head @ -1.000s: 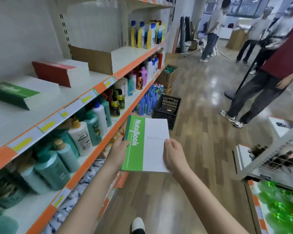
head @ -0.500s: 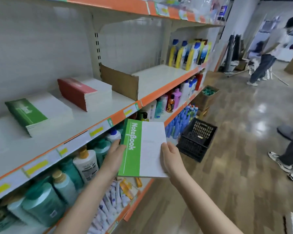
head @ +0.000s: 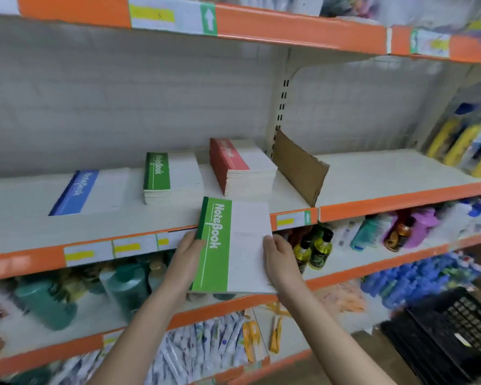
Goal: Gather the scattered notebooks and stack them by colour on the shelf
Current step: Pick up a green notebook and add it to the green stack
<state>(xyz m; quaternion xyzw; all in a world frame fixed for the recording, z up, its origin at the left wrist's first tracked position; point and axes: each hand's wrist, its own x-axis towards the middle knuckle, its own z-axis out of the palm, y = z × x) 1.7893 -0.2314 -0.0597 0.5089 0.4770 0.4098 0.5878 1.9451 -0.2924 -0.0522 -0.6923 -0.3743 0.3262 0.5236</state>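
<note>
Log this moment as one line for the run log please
phase: carrying to shelf | held: green notebook | left hand: grips spine edge | right hand: grips right edge | target: green stack between blue notebook and red stack

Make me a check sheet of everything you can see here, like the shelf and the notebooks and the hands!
Surface: white shelf with an orange front edge.
Job's things: blue notebook, green stack and red stack lie side by side on the shelf; a green notebook is held in front of it.
Clutter: cardboard divider stands right of the red stack.
Hands: left hand and right hand grip the green notebook's two sides.
Cables: nothing seen.
Surroundings: bottles on the lower shelf; black crate at lower right.
</note>
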